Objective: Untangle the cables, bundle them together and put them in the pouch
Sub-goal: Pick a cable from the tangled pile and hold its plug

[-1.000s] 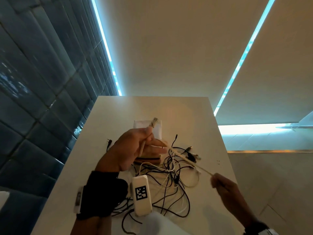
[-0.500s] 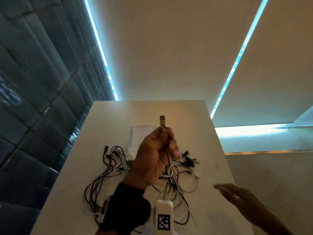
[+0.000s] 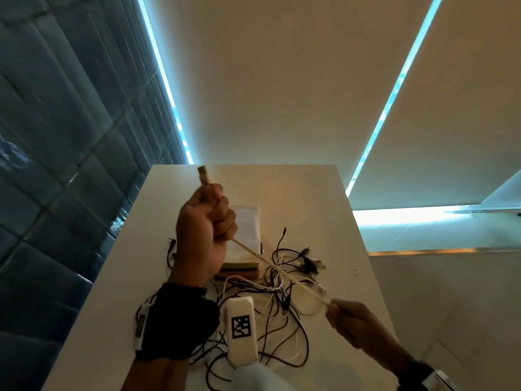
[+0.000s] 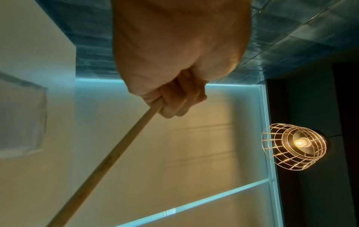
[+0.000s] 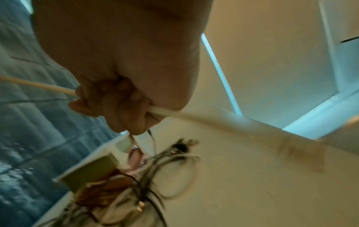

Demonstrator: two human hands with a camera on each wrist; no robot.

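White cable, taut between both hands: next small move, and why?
Probably draw the right hand further along the white cable, sliding its free length out of the tangled cables. The left hand grips it just below the plug, the span is straight, and past the right hand's fingers it trails on toward the table.

— How does the person's left hand (image 3: pixel 204 230) stand?
— Raised, fist closed round a cream cable (image 3: pixel 277 268).
— The right hand (image 3: pixel 351 320)?
— Lower, pinching that cable's other stretch.
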